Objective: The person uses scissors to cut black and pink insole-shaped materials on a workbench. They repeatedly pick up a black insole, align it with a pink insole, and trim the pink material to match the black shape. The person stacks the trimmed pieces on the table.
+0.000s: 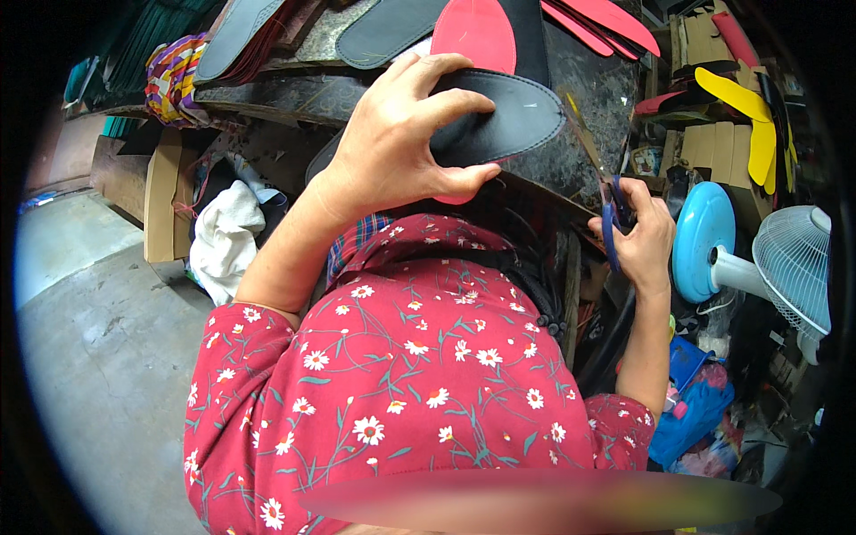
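My left hand [392, 134] grips a black insole [526, 111] with a stitched edge, thumb below and fingers spread over its top. Its rounded tip points right, and a short pale thread end seems to lie on it. In my right hand [649, 236] is a pair of scissors [610, 234] with blue handles. The blades are apart and reach up beside the insole's tip; whether they touch it I cannot tell. Behind the held insole, a pink insole [477, 40] and another black insole [379, 36] rest on the dark worktable [267, 96].
More pink insoles [606, 22] lie at the table's far right; a stack of dark ones [236, 40] is far left. Beyond my right arm stand a blue-based fan [794, 267] and yellow sole pieces [740, 98]. A white towel [227, 234] hangs at left near a cardboard piece [163, 201].
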`<state>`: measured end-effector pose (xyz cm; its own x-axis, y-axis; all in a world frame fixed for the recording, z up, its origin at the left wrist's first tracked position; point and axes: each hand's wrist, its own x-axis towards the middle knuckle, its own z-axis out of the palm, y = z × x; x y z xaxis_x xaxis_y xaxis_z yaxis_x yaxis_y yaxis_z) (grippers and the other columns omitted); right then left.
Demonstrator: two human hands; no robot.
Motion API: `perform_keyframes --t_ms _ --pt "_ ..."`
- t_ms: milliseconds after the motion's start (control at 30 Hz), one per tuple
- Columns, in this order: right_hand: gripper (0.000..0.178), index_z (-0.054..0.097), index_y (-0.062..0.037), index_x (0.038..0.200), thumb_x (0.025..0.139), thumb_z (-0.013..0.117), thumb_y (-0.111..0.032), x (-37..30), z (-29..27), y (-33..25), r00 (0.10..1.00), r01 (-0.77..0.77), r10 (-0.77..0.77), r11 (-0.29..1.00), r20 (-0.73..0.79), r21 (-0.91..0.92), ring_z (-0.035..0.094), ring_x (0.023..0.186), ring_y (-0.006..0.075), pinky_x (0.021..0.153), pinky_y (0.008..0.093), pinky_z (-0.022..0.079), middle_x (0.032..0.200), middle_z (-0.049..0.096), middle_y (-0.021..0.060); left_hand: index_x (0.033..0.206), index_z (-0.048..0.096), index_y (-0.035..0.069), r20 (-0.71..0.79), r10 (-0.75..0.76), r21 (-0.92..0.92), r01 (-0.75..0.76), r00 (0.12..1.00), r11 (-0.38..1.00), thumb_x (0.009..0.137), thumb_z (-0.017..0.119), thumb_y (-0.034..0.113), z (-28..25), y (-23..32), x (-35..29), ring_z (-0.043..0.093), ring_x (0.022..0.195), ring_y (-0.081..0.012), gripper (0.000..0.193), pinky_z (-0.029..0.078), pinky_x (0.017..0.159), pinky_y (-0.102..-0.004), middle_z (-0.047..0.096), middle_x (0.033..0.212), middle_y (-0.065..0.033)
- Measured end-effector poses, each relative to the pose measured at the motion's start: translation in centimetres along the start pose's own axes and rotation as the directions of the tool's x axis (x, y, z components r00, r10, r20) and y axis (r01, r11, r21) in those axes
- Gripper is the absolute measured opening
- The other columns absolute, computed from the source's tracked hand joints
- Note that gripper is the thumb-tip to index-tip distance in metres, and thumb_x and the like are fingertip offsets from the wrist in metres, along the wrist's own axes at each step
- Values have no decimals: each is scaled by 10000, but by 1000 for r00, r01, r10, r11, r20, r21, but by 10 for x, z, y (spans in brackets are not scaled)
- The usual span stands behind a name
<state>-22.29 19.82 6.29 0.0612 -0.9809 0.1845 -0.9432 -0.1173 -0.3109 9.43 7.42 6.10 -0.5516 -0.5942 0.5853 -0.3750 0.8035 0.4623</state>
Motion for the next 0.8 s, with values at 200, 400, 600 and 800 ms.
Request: perform_keyframes --t_ms 200,400,600,800 --pt "444 670 -103 880 615 901 -376 5 -10 5 999 40 -40 999 12 22 600 627 238 636 366 462 710 644 39 1022 688 113 2 21 63 -21 1000 998 572 887 334 -3 4 -2 582 1065 -358 539 493 940 -436 592 1185 -157" --pt "382 552 -85 1119 829 799 -105 24 4 -27 949 -300 210 388 234 871 602 820 93 789 236 482 949 633 31 1074 678 119 90 117 4 -118 989 993 517 881 316 9 30 0 591 960 -349 625 514 842 -431 572 1246 -172" --pt "410 497 -79 1120 832 783 -22 38 4 -45 963 -268 148 505 223 821 550 757 57 683 200 447 850 570 -8 1124 669 148 151 113 44 -121 982 992 540 860 349 12 31 -6 589 939 -331 646 518 819 -426 556 1235 -178" --pt "391 517 -68 1114 830 779 -7 35 10 -10 961 -219 266 576 73 787 557 743 64 698 219 465 849 590 -13 1328 574 47 355 -505 -750 562 787 349 818 633 577 1 -2 -12 623 999 -232 738 515 765 -392 631 1207 -151"
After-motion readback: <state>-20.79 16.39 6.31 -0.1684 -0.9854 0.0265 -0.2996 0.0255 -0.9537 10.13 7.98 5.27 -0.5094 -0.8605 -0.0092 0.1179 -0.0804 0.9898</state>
